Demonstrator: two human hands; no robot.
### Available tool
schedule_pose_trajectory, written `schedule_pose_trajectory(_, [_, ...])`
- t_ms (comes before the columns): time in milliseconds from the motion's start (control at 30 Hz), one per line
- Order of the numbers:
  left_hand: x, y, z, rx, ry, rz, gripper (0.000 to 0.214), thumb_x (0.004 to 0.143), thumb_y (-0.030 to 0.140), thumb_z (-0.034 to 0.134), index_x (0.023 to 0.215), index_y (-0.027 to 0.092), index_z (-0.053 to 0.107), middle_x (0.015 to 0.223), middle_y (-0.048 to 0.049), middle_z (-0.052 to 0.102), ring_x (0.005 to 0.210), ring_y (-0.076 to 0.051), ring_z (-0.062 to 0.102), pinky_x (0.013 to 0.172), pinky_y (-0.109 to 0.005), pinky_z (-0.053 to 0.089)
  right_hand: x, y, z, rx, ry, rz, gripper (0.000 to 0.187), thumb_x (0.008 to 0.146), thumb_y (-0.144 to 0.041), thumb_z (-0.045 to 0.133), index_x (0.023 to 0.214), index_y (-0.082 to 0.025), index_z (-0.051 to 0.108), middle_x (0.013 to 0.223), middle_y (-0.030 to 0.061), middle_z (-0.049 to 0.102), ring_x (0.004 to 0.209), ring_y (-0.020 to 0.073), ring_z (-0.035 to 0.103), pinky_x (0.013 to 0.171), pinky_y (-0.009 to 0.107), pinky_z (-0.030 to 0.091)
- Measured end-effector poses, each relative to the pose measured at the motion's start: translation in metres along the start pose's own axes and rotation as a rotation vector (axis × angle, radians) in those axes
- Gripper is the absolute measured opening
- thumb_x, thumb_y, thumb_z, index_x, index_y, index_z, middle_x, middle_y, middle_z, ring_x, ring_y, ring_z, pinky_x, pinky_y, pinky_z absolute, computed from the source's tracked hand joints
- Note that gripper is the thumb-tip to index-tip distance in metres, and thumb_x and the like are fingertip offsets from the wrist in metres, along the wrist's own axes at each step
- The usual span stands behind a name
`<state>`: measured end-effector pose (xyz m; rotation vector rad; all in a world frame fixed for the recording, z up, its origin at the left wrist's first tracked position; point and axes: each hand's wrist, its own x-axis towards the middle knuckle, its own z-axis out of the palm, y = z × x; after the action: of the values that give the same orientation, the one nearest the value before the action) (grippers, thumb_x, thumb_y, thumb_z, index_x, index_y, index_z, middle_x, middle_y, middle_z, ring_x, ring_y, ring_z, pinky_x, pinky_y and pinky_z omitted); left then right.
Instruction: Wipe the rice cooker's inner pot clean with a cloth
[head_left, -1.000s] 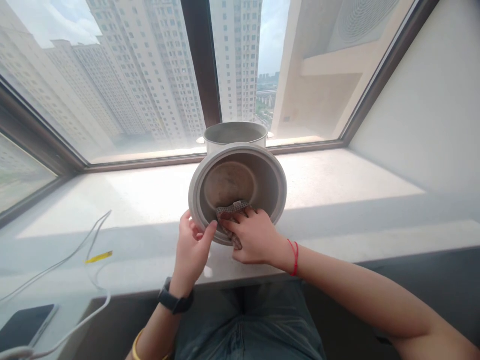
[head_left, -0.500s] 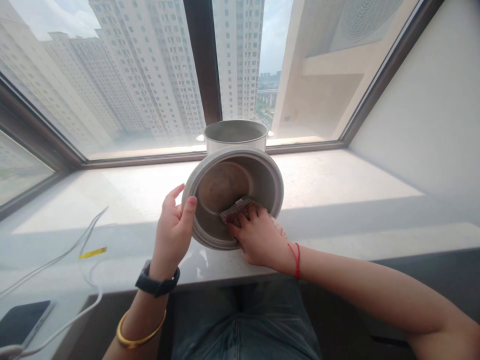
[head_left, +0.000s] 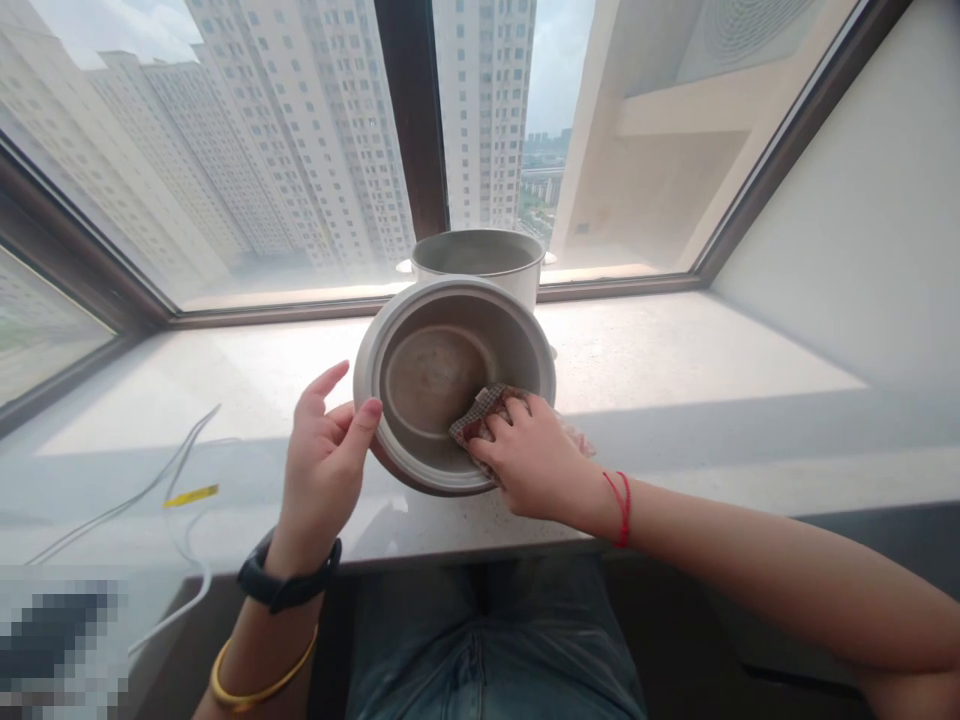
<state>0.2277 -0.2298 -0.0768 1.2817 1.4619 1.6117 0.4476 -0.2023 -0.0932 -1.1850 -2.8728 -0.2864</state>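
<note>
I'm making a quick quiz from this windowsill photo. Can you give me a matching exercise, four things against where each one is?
Things:
1. checked cloth
2. tilted pot
3. second pot
4. white cable

Places:
A. far left on the sill
B. behind, by the window
C. under the right hand, inside the tilted pot
D. steadied at its rim by the left hand

Pairs: 1-C, 2-D, 3-B, 4-A

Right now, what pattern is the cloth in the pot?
Small brown-and-white check on the cloth, seen in the head view.
</note>
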Motion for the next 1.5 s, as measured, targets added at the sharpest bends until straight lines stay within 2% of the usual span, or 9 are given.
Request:
schedule_pose_trajectory(267, [-0.074, -0.052, 0.057, -0.193, -0.05, -0.119, 0.044, 0.088, 0.042, 0.067, 0.118, 0.02, 0.043, 0.102, -0.009, 0.067, 0.092, -0.023, 0.07, 0.075, -0.036, 0.061, -0.001, -0.009, 0.006, -0.016, 0.031, 0.013, 0.053, 0.085, -0.023, 0.057, 0.138, -0.019, 0.055, 0.117, 0.0199, 0.066, 0.106, 0.0384, 0.056, 0.082, 0.049, 0.035])
schedule_pose_trajectory(533, [0.002, -0.007, 0.003, 0.042, -0.14, 0.004, 0.087, 0.079, 0.041, 0.077, 0.149, 0.017, 0.03, 0.069, 0.0008, 0.063, 0.06, -0.022, 0.066, 0.058, -0.035, 0.056, -0.009, 0.016, 0.019, -0.124, 0.019, -0.037, 0.047, 0.088, -0.018, 0.054, 0.135, -0.018, 0.059, 0.119, 0.0212, 0.066, 0.112, 0.0396, 0.055, 0.086, 0.051, 0.035])
schedule_pose_trajectory(700, [-0.043, -0.035, 0.035, -0.075, -0.065, -0.049, 0.079, 0.081, 0.038, 0.076, 0.142, 0.02, 0.03, 0.094, -0.0046, 0.068, 0.078, -0.02, 0.071, 0.069, -0.033, 0.059, -0.012, 0.006, 0.02, -0.121, 0.035, -0.019, 0.041, 0.093, -0.017, 0.048, 0.132, -0.015, 0.06, 0.118, 0.0227, 0.066, 0.108, 0.0381, 0.058, 0.086, 0.051, 0.036])
schedule_pose_trajectory(800, [-0.07, -0.057, 0.047, -0.075, -0.136, -0.132, 0.045, 0.084, 0.035, 0.073, 0.112, 0.019, 0.041, 0.092, -0.0032, 0.065, 0.068, -0.017, 0.07, 0.063, -0.031, 0.059, -0.015, 0.002, 0.016, -0.084, 0.043, -0.041, 0.04, 0.093, -0.018, 0.049, 0.131, -0.014, 0.06, 0.119, 0.0225, 0.066, 0.109, 0.0376, 0.058, 0.088, 0.052, 0.037])
schedule_pose_trajectory(933, [-0.039, -0.039, 0.014, 0.024, -0.163, -0.049, 0.044, 0.082, 0.037, 0.073, 0.111, 0.02, 0.044, 0.071, 0.0054, 0.058, 0.042, -0.011, 0.053, 0.037, -0.022, 0.044, -0.021, 0.0, 0.013, -0.098, 0.036, -0.072, 0.042, 0.095, -0.02, 0.049, 0.136, -0.017, 0.058, 0.116, 0.0213, 0.067, 0.108, 0.0382, 0.059, 0.087, 0.053, 0.038])
schedule_pose_trajectory(1067, [0.003, -0.006, -0.016, 0.142, -0.122, 0.048, 0.067, 0.073, 0.038, 0.081, 0.129, 0.02, 0.05, 0.067, 0.0021, 0.066, 0.054, -0.016, 0.061, 0.049, -0.025, 0.05, -0.023, -0.011, 0.016, -0.168, 0.027, -0.079, 0.038, 0.097, -0.02, 0.047, 0.132, -0.015, 0.061, 0.112, 0.0203, 0.069, 0.103, 0.0374, 0.062, 0.088, 0.054, 0.039])
schedule_pose_trajectory(1233, [-0.044, -0.032, 0.019, 0.04, 0.141, 0.007, 0.049, 0.079, 0.043, 0.075, 0.115, 0.019, 0.051, 0.083, -0.0022, 0.07, 0.072, -0.019, 0.068, 0.063, -0.028, 0.056, -0.021, -0.023, 0.018, -0.173, 0.048, -0.048, 0.036, 0.097, -0.02, 0.049, 0.129, -0.013, 0.062, 0.112, 0.0209, 0.069, 0.102, 0.0371, 0.062, 0.088, 0.056, 0.039])
schedule_pose_trajectory(1333, [-0.075, -0.055, 0.04, -0.032, 0.054, -0.069, 0.037, 0.081, 0.041, 0.074, 0.101, 0.019, 0.051, 0.091, -0.006, 0.07, 0.085, -0.022, 0.07, 0.074, -0.033, 0.059, -0.022, -0.019, 0.013, -0.126, 0.042, -0.06, 0.039, 0.097, -0.019, 0.048, 0.133, -0.013, 0.059, 0.113, 0.0201, 0.069, 0.101, 0.0351, 0.062, 0.085, 0.051, 0.04])
schedule_pose_trajectory(1500, [-0.032, -0.025, 0.014, -0.056, -0.111, 0.003, 0.061, 0.079, 0.037, 0.077, 0.129, 0.019, 0.047, 0.077, -0.0013, 0.069, 0.069, -0.021, 0.07, 0.06, -0.03, 0.057, -0.026, -0.002, 0.006, -0.084, 0.038, -0.078, 0.046, 0.092, -0.018, 0.053, 0.138, -0.015, 0.055, 0.116, 0.0201, 0.067, 0.108, 0.0361, 0.058, 0.086, 0.051, 0.039])
